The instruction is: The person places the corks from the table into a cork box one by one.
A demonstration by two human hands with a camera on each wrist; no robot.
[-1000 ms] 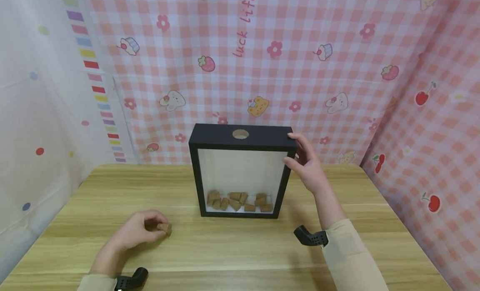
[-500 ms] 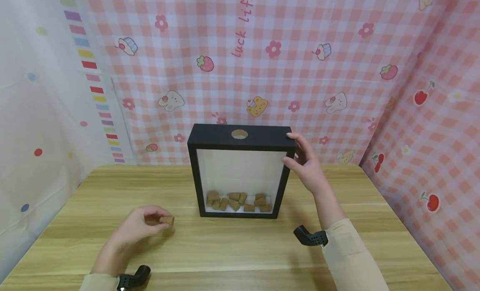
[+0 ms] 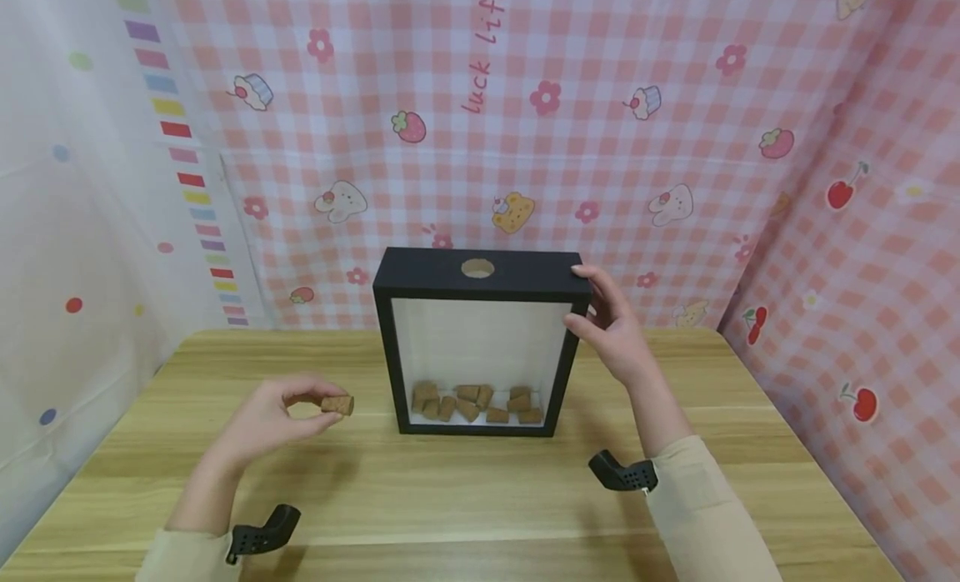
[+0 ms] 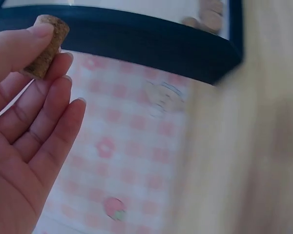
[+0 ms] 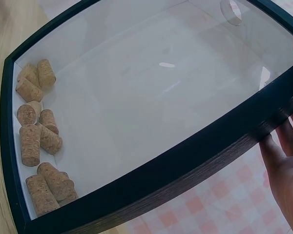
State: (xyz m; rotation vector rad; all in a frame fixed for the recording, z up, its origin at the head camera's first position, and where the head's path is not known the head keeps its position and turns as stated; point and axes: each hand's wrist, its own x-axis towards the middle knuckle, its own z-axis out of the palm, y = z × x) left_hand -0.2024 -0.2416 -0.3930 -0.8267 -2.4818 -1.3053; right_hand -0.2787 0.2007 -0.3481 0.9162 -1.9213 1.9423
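My left hand (image 3: 281,419) pinches a cork (image 3: 338,405) between thumb and fingers, raised above the table to the left of a box. In the left wrist view that cork (image 4: 48,46) is a tapered brown stopper, with the thumb on one side. The black-framed box (image 3: 480,294) stands upright, with a clear front and a round hole (image 3: 477,268) in its top. Several corks (image 5: 30,144) lie along its bottom. My right hand (image 3: 611,328) grips the box's upper right corner, thumb at the front edge and fingers on the top and side.
The box stands on a wood-grain table (image 3: 450,507). Behind it hangs a pink checked curtain (image 3: 480,165), and a white dotted cloth (image 3: 82,257) hangs at the left. Black camera mounts sit on both wrists, the left mount (image 3: 266,532) low over the table.
My left hand has lifted the cork up from low over the table, and the cork has turned to lie sideways in the fingers. The right hand stays on the box corner.
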